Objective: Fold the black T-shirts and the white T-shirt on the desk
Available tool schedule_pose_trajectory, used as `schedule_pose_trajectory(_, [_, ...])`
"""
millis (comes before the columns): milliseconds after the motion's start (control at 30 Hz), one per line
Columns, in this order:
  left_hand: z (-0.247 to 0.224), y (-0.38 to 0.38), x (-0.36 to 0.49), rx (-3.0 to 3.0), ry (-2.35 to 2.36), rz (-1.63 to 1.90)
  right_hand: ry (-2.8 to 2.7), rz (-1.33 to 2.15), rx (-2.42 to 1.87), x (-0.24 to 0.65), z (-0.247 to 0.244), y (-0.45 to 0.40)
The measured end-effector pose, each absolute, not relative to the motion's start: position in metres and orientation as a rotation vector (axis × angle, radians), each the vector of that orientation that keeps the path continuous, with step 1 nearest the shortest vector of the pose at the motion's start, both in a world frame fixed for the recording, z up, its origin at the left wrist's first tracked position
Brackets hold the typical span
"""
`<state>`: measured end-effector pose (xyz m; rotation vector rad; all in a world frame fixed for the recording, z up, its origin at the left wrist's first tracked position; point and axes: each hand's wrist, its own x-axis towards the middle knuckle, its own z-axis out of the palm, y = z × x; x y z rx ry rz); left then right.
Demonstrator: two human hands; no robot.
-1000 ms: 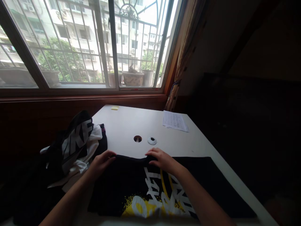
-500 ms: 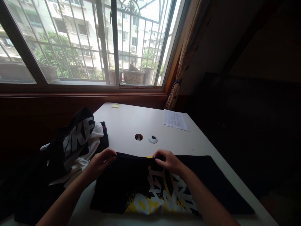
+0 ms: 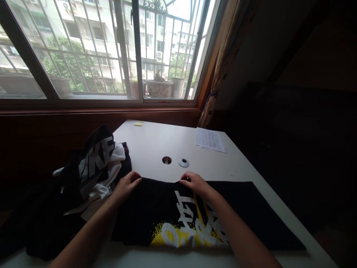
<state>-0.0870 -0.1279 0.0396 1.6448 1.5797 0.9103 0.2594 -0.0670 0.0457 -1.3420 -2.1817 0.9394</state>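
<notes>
A black T-shirt with white lettering and a yellow print lies folded lengthwise across the white table. My left hand pinches its far edge near the left corner, thumb against fingers. Further right along that same edge, my right hand has the cloth between thumb and fingertips. The stretch of edge between both hands is fairly straight and close to the tabletop. My right forearm covers part of the lettering.
Left of the shirt is a heap of black and white clothes. Written sheets of paper and a yellow sticky note lie toward the back. A cable hole and its loose round cover are beyond the shirt. A barred window stands behind.
The far edge of the shirt, slightly raised and bunched before, now lies lower and flatter. Both hands keep their pinch on it. The view has shifted slightly.
</notes>
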Motion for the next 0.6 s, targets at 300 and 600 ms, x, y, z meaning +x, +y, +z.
schedule_pose_trajectory(300, [0.034, -0.123, -0.082, 1.730, 1.686, 0.962, -2.161, 0.915, -1.399, 0.259, 0.045, -0.071])
schedule_pose_trajectory(600, [0.024, -0.118, -0.080, 1.877, 1.853, 0.853, -2.170, 0.599, -1.436, 0.271, 0.029, -0.070])
